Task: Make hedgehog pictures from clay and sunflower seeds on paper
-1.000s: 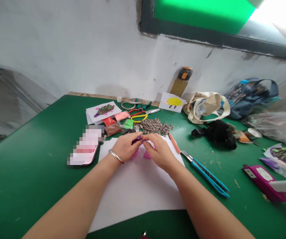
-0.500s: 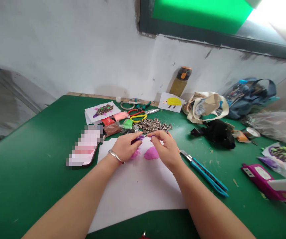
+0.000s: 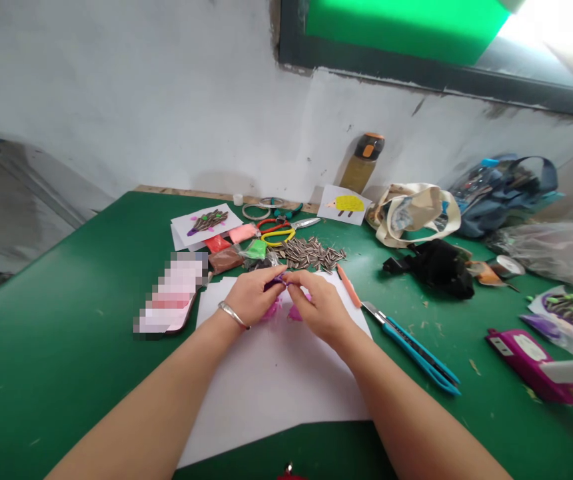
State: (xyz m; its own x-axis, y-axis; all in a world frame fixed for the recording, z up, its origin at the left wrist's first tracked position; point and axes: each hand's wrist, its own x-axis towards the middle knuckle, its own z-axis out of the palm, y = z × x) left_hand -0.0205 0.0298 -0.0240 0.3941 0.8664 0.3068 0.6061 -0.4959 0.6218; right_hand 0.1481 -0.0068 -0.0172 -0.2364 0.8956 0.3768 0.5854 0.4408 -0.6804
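Fingers (image 3: 270,279) of the left hand (image 3: 254,298) and right hand (image 3: 319,308) pinch seemingly purple clay (image 3: 279,281).

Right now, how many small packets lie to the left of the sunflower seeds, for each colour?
Pink clay packet: 1
Red clay packet: 1
Green clay packet: 1
Brown clay packet: 1
Dark packet, partly hidden: 1
Total: 5
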